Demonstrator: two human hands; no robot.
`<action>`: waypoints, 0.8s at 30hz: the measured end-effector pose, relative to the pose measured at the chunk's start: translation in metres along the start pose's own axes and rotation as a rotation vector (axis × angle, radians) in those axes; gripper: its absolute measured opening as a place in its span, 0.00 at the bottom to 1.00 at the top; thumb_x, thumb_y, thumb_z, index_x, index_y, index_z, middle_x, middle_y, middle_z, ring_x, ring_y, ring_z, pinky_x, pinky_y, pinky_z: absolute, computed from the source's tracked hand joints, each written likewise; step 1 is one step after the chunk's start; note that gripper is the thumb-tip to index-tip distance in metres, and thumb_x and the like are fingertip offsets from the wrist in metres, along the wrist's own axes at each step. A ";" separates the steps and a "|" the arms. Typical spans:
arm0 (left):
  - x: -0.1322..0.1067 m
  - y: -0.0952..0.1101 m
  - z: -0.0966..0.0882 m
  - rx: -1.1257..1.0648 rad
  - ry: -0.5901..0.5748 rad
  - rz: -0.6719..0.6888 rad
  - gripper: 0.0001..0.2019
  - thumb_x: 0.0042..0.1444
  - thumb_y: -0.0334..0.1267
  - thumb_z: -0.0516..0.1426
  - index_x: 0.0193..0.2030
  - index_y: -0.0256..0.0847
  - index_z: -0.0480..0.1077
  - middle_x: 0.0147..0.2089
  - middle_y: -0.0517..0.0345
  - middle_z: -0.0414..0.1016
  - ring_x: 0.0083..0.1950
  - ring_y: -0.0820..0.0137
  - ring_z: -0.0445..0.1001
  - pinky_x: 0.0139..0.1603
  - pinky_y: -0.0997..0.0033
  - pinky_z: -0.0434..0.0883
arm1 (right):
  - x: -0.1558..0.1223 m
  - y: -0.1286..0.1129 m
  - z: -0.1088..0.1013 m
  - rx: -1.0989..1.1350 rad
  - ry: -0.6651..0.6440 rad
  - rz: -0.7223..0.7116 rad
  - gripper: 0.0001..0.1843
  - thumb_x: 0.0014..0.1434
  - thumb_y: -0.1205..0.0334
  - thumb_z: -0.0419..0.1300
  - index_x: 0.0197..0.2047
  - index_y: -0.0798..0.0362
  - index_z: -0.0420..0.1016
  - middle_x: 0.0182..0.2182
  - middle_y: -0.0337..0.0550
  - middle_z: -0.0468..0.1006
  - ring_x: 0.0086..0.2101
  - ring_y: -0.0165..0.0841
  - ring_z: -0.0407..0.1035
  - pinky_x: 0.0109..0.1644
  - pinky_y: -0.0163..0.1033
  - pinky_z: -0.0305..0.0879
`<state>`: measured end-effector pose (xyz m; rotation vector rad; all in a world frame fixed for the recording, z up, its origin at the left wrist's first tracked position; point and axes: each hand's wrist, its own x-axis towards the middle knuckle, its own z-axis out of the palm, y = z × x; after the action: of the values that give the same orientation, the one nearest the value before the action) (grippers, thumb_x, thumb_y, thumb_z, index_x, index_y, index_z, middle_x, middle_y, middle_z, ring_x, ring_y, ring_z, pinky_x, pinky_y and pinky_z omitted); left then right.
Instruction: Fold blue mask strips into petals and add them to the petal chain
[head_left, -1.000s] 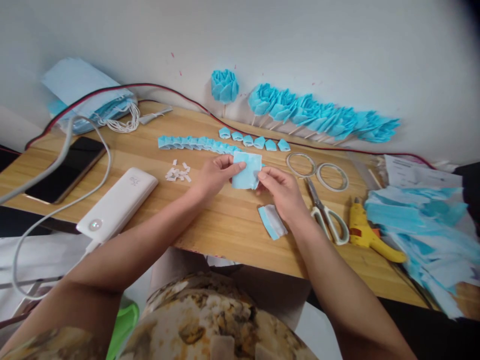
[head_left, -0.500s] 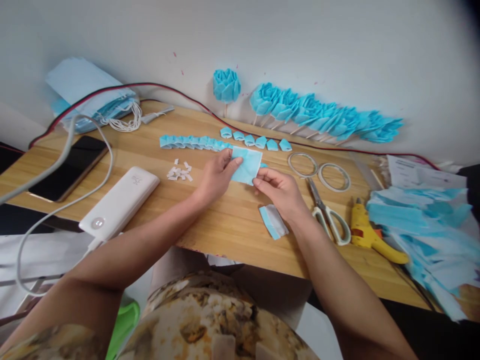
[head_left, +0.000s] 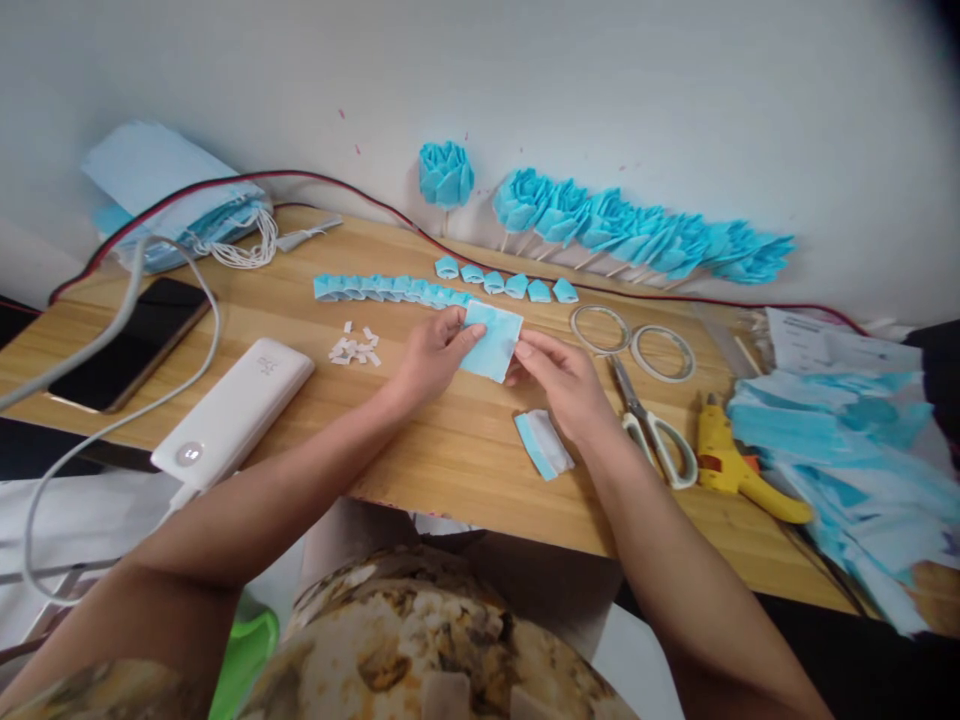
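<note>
A light blue square of mask fabric (head_left: 491, 343) is held up between both hands over the table. My left hand (head_left: 439, 350) pinches its left edge, thumb on the near face. The fingers of my right hand (head_left: 559, 375) close on its right edge. Just below my right hand lies a folded blue and white fabric piece (head_left: 543, 444). Behind the square run a row of folded blue petals (head_left: 390, 289) and several separate petal loops (head_left: 516, 286). Small white scraps (head_left: 355, 347) lie left of my left hand.
Scissors (head_left: 651, 425), two tape rolls (head_left: 663, 353) and a yellow glue gun (head_left: 739, 465) lie right, beside a fabric heap (head_left: 832, 430). Blue flowers (head_left: 611, 220) lean on the wall. Left are a power bank (head_left: 232, 405), phone (head_left: 135, 343) and mask stack (head_left: 176, 190).
My right fingers have moved up along the square's right edge, from its lower corner. The view has shifted slightly, and the square is still in both hands.
</note>
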<state>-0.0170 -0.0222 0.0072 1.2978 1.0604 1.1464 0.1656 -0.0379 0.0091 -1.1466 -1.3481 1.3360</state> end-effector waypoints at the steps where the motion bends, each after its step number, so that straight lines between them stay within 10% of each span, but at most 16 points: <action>1: -0.001 -0.001 0.001 0.001 -0.016 0.001 0.08 0.60 0.41 0.59 0.34 0.40 0.68 0.28 0.63 0.68 0.28 0.75 0.63 0.30 0.75 0.62 | 0.000 0.000 0.000 -0.018 0.003 0.003 0.14 0.56 0.46 0.68 0.36 0.48 0.82 0.31 0.38 0.80 0.32 0.32 0.72 0.38 0.39 0.71; 18: -0.004 0.006 -0.001 0.018 -0.020 0.014 0.26 0.60 0.59 0.57 0.22 0.42 0.55 0.22 0.64 0.53 0.26 0.74 0.54 0.27 0.71 0.55 | 0.000 0.001 -0.001 -0.126 -0.004 0.001 0.15 0.58 0.51 0.66 0.25 0.49 0.75 0.23 0.36 0.75 0.28 0.31 0.69 0.36 0.38 0.66; 24: -0.004 0.007 0.000 -0.095 -0.060 -0.102 0.20 0.54 0.54 0.63 0.28 0.40 0.66 0.27 0.63 0.65 0.29 0.75 0.62 0.31 0.73 0.61 | 0.000 0.002 -0.001 -0.144 -0.014 0.005 0.15 0.58 0.51 0.65 0.25 0.50 0.75 0.23 0.36 0.75 0.27 0.30 0.68 0.36 0.37 0.65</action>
<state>-0.0175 -0.0265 0.0140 1.1831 1.0042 1.0627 0.1667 -0.0377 0.0072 -1.2393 -1.4717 1.2698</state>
